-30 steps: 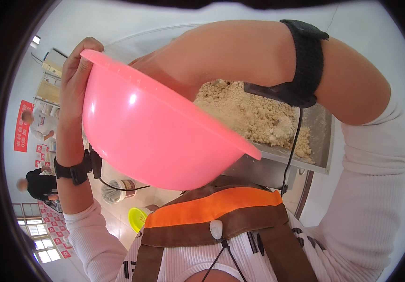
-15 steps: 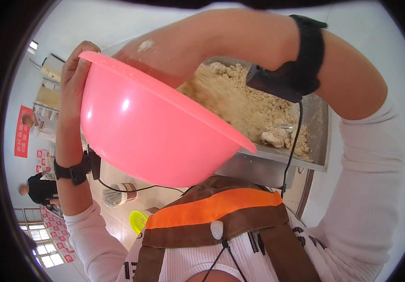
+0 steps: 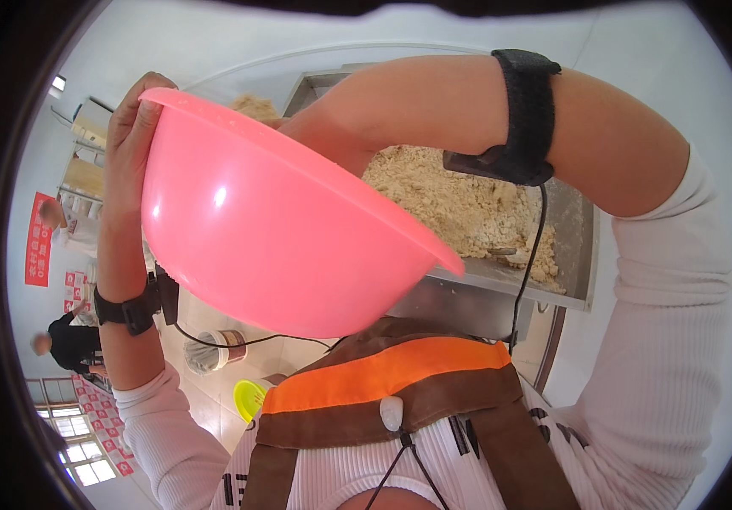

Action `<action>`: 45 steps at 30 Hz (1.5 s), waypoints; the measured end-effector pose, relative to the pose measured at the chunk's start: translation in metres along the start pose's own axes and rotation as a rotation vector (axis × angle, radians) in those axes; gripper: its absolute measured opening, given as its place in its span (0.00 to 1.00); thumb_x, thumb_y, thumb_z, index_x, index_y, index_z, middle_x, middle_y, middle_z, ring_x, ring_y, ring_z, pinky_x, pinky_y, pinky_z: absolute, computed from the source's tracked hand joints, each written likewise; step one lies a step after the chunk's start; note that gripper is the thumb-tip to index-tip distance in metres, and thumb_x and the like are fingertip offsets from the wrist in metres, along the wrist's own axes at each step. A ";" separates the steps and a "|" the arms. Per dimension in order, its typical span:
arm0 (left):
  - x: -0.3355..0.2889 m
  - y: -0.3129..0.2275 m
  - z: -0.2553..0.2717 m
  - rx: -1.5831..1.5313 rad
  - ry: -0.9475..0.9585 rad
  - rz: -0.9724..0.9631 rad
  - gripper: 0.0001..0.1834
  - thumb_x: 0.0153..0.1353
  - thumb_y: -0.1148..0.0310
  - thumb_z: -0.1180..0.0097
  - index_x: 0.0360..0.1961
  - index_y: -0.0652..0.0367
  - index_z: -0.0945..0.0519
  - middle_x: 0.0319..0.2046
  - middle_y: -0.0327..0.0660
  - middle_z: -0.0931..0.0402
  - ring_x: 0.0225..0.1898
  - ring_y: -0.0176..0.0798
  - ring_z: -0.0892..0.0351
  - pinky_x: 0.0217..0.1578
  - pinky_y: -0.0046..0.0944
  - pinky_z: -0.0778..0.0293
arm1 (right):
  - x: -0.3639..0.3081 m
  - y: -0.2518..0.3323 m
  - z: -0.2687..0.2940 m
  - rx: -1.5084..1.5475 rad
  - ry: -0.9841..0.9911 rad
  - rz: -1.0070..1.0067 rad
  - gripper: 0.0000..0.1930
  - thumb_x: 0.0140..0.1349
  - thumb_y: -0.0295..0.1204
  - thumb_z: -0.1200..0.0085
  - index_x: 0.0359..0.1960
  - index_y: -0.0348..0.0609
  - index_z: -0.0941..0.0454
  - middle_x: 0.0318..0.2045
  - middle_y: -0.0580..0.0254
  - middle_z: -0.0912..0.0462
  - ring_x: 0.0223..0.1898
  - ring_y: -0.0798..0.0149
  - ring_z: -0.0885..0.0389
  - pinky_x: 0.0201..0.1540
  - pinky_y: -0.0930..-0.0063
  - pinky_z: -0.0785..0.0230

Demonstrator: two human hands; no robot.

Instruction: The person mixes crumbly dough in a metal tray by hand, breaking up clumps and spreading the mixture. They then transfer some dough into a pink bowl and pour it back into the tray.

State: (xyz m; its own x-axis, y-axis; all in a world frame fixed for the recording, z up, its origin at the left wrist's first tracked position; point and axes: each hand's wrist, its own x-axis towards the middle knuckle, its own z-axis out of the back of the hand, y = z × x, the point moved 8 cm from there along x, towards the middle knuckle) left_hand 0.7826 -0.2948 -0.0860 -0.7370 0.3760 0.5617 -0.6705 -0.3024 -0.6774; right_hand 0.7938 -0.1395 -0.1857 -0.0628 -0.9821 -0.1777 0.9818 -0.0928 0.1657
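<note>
A large pink plastic basin [image 3: 272, 229] is held up tilted in front of me, its mouth turned away toward a metal trough [image 3: 578, 255]. My left hand [image 3: 134, 119] is closed on the basin's upper left rim, thumb on the near side. My right forearm [image 3: 434, 106] reaches across from the right over the trough. The right hand itself is hidden behind the basin's rim, so its fingers do not show. Pale, crumbly dough [image 3: 459, 200] covers much of the trough. More crumbly dough [image 3: 254, 108] shows just past the basin's rim, beside my right wrist.
Small metal part [image 3: 502, 252] pokes out of the dough. Black cables [image 3: 529, 272] hang from the straps on both forearms. On the floor stand a bucket [image 3: 213, 351] and a yellow-green basin [image 3: 249, 398]. Two people are far off at left, one in black [image 3: 75, 344].
My right forearm has drawn back and dropped lower, and the blurred spill of crumbs over the trough is gone. The metal part in the dough has shifted. My left hand and basin barely moved.
</note>
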 end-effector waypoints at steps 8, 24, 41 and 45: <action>0.004 0.002 0.002 0.005 0.024 -0.022 0.16 0.77 0.60 0.57 0.32 0.56 0.27 0.24 0.27 0.35 0.24 0.19 0.40 0.25 0.22 0.41 | -0.015 0.008 0.040 0.289 -0.180 -0.047 0.22 0.67 0.33 0.52 0.62 0.39 0.27 0.56 0.51 0.21 0.53 0.55 0.22 0.56 0.64 0.30; 0.009 0.008 -0.008 -0.022 0.022 0.015 0.16 0.77 0.60 0.55 0.32 0.57 0.27 0.25 0.27 0.34 0.25 0.19 0.39 0.26 0.23 0.41 | -0.039 0.014 -0.012 0.858 -0.235 -0.011 0.24 0.67 0.37 0.45 0.59 0.36 0.27 0.54 0.57 0.20 0.55 0.62 0.26 0.61 0.65 0.35; 0.007 0.016 0.003 -0.021 -0.054 0.029 0.17 0.77 0.57 0.56 0.33 0.55 0.26 0.23 0.25 0.31 0.23 0.16 0.37 0.23 0.20 0.39 | 0.012 -0.016 -0.027 0.253 -0.220 -0.035 0.19 0.60 0.37 0.39 0.53 0.49 0.18 0.48 0.56 0.18 0.47 0.56 0.21 0.50 0.61 0.28; 0.007 0.016 0.002 0.009 -0.063 0.024 0.17 0.77 0.57 0.56 0.33 0.55 0.25 0.23 0.25 0.32 0.22 0.16 0.37 0.23 0.20 0.39 | 0.020 -0.014 -0.050 0.188 -0.161 0.035 0.18 0.60 0.37 0.39 0.52 0.48 0.18 0.47 0.55 0.17 0.46 0.55 0.21 0.49 0.61 0.27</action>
State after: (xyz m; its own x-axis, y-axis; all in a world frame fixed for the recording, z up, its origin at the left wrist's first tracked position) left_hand 0.7668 -0.2987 -0.0919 -0.7567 0.3124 0.5742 -0.6530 -0.3184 -0.6872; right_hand 0.7879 -0.1495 -0.2404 -0.0718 -0.9973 -0.0139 0.9342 -0.0721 0.3495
